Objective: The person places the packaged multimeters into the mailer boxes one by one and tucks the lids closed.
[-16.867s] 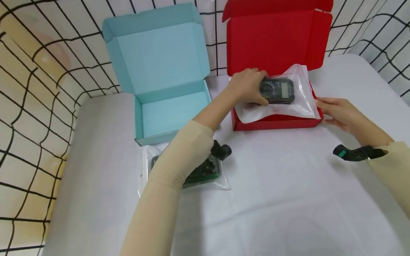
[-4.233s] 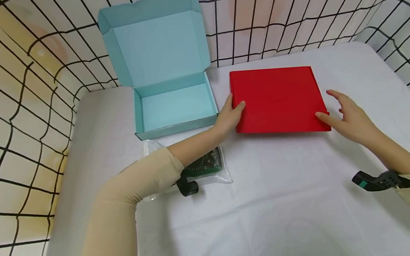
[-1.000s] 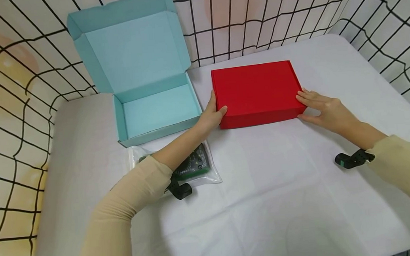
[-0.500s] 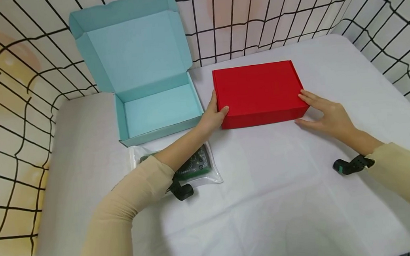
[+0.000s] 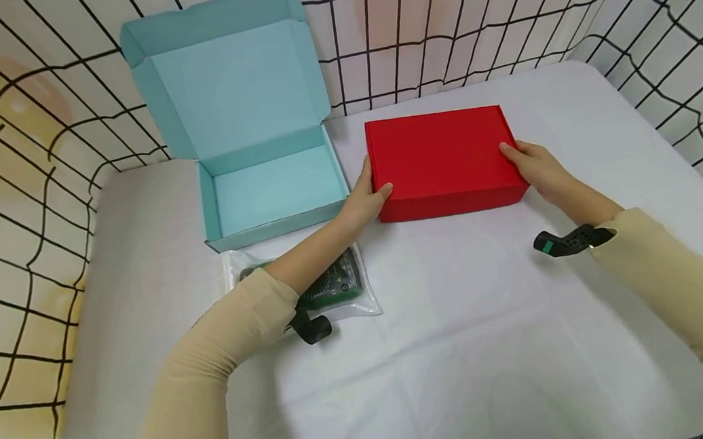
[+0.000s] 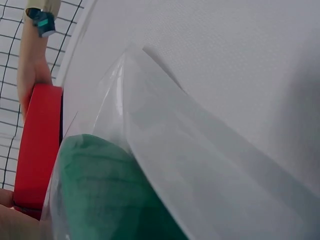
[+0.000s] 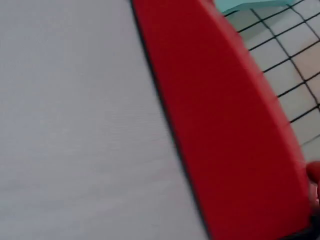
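A closed red cardboard box (image 5: 439, 155) lies flat on the white-covered table. My left hand (image 5: 365, 199) holds its left end, thumb by the front left corner and fingers along the side. At the other end my right hand (image 5: 540, 169) grips the right side, its thumb on top of the lid and its fingers hidden behind the edge. In the right wrist view the red box (image 7: 215, 115) shows its long front wall, with part of a thumb at the right border. The left wrist view has the red box (image 6: 40, 145) at left, behind a clear bag.
Left of the red box stands a light blue box (image 5: 275, 226), its lid raised against a black wire grid (image 5: 400, 42). In front of it, under my left forearm, lies a clear plastic bag (image 5: 366, 303) with a green circuit board (image 5: 334, 285) inside.
Earlier the red box stood open with a bagged multimeter at it; now its lid is down. In the last half second my right hand moved from the front right corner to grip the right side.
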`<state>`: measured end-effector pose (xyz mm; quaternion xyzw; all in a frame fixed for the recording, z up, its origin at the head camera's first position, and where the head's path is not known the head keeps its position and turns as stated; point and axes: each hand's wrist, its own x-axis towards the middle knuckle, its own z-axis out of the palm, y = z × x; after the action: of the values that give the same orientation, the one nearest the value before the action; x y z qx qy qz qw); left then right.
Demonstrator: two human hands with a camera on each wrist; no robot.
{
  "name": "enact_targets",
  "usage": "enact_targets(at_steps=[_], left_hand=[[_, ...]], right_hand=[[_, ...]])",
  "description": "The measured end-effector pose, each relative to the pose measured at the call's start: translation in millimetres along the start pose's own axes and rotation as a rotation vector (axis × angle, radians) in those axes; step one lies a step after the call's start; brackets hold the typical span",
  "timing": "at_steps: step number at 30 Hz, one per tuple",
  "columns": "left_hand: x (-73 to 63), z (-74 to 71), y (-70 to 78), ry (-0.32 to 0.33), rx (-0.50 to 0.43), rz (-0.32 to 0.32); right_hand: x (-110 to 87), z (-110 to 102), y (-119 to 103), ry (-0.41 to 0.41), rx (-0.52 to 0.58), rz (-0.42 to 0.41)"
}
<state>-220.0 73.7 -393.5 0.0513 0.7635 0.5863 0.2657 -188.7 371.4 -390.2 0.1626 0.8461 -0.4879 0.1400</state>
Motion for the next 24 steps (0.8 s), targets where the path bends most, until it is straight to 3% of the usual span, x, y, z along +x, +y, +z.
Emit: enact_targets(at_steps=[5, 10, 14, 17, 20, 22, 24], left_hand=[[1.7, 3.2, 0.3, -0.002, 0.038, -0.001], [2.3, 4.2, 0.3, 0.009, 0.09, 0.019], [0.9, 5.9, 3.2, 0.034, 0.237, 0.059], [-0.9, 8.0, 6.8, 0.06, 0.478, 0.131], [-3.3, 8.1, 10.9, 0.06, 0.877, 0.227], [-4.6, 5.4, 14.8, 0.036, 1.106, 0.295], [-5.4, -0.4, 19.8, -0.024, 1.248, 0.334]], right_hand=[[1.4, 7.3, 3.9, 0.091, 0.039, -0.052], [0.2, 8.6, 5.1, 0.112, 0.047, -0.07], [0.1, 9.1, 3.7, 0.108, 0.038, -0.08], [0.3, 9.5, 2.9, 0.109, 0.031, -0.089], [-0.1, 9.5, 3.2, 0.11, 0.035, -0.09], [-0.7, 9.1, 3.4, 0.109, 0.037, -0.088], [-1.3, 8.4, 3.4, 0.102, 0.049, -0.082]])
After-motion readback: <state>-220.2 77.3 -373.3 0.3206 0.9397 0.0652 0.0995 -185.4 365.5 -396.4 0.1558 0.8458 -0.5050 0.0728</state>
